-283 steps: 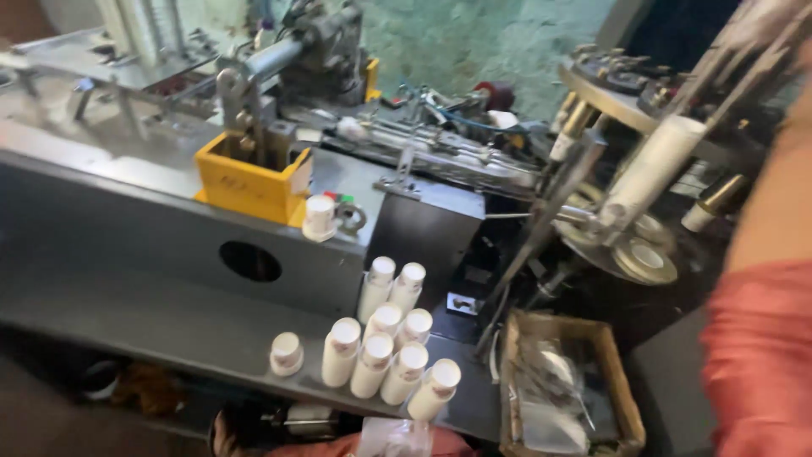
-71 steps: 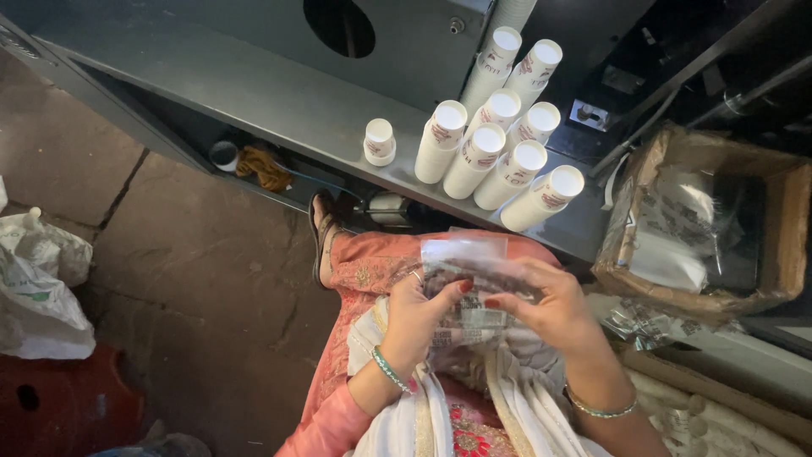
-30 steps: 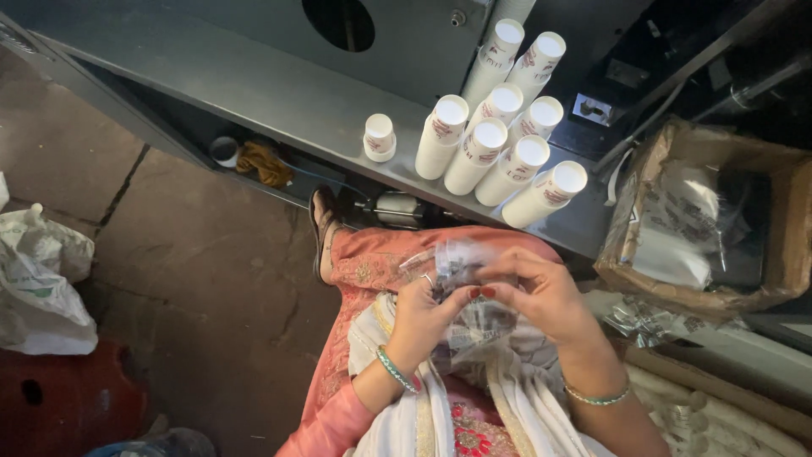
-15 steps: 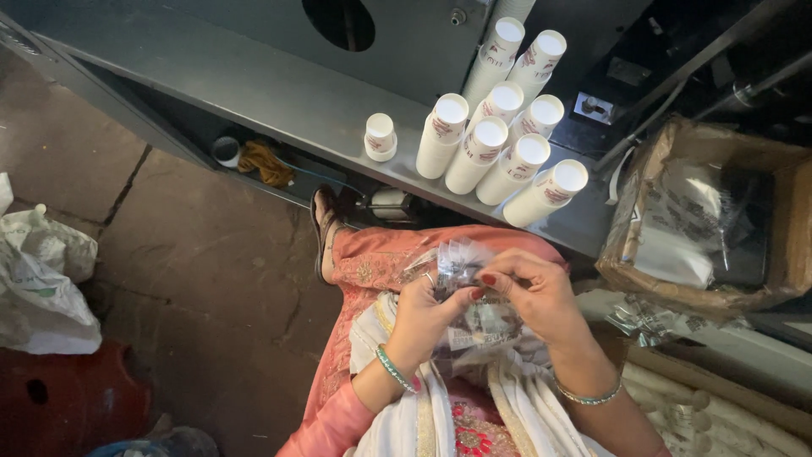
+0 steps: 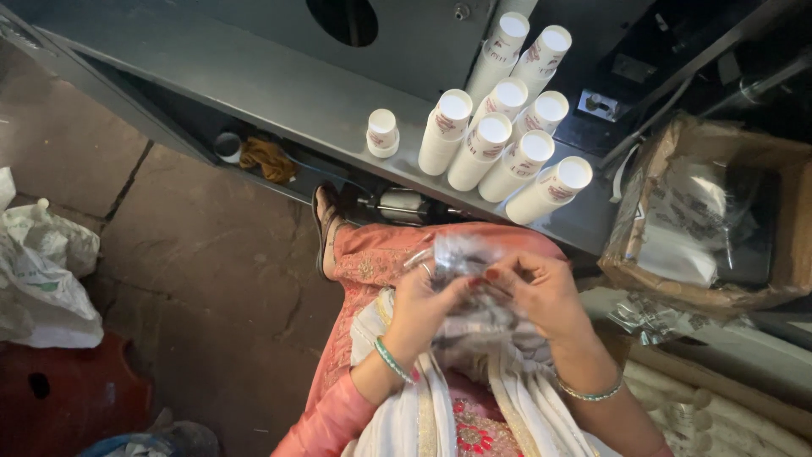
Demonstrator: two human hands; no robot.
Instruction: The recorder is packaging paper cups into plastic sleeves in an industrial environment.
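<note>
Over my lap, my left hand (image 5: 420, 306) and my right hand (image 5: 536, 292) both pinch a crumpled clear plastic bag (image 5: 461, 254), held between the fingertips. More clear plastic (image 5: 482, 326) hangs below the hands onto my pink clothing. Beyond the hands, several stacks of white paper cups (image 5: 507, 144) stand on the grey metal shelf (image 5: 279, 89) of a machine. One short cup stack (image 5: 382, 132) stands apart to their left.
A cardboard box (image 5: 765, 279) lined with clear plastic sits at the right. White plastic bags (image 5: 38, 271) lie on the stone floor at the left, beside a red object (image 5: 68, 398). A brown rag (image 5: 269, 158) lies under the shelf. My sandalled foot (image 5: 325, 224) rests below it.
Both hands have drawn closer together and bunched the clear bag into a smaller wad between the fingertips. The cup stacks have not moved.
</note>
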